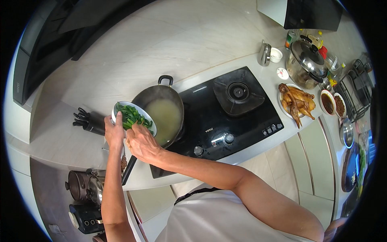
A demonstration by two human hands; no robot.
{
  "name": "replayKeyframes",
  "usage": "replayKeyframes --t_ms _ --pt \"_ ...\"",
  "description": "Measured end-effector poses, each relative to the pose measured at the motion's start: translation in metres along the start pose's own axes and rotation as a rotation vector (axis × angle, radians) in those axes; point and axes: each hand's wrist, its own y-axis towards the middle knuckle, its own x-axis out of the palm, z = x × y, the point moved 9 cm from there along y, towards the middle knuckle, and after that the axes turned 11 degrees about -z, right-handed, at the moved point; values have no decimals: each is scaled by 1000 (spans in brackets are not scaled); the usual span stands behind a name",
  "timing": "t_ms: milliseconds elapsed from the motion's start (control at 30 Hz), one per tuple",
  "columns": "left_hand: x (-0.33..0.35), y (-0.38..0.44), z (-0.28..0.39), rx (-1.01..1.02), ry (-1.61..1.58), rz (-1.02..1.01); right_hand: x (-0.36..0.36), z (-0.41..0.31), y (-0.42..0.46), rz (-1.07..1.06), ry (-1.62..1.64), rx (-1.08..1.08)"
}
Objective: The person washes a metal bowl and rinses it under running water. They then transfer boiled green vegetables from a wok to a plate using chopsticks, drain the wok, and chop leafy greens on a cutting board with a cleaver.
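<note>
My left hand (115, 131) grips the rim of a white bowl (154, 120), its thumb over the edge. Cooked leafy greens (133, 116) fill the bowl, which tilts at the left side of a wok (179, 106). Cloudy pale liquid (163, 116) lies in the wok, which sits over the left part of a black gas stove (208, 142). My right hand (142, 140) is at the bowl's near rim with its fingers bent down at the greens; what it may pinch is hidden. The wok's black handle (130, 170) points towards me, below my hands.
A knife block (96, 122) stands left of the bowl. The right burner (239, 91) holds no pan. On the right counter are a plated whole cooked bird (297, 101), a lidded steel pot (307, 63), a sauce bowl (327, 102) and a metal bowl (346, 133). Another person's hand (334, 228) shows at lower right.
</note>
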Motion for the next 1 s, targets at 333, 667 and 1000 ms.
replayKeyframes --t_ms 333,667,1000 --pt "2 3 16 20 21 7 -6 8 2 53 0 22" --pt "-8 -8 -58 -15 -548 4 -3 -17 2 -42 -54 -138" --pt "-20 -34 -100 -123 -587 106 9 -14 0 -161 73 -132"
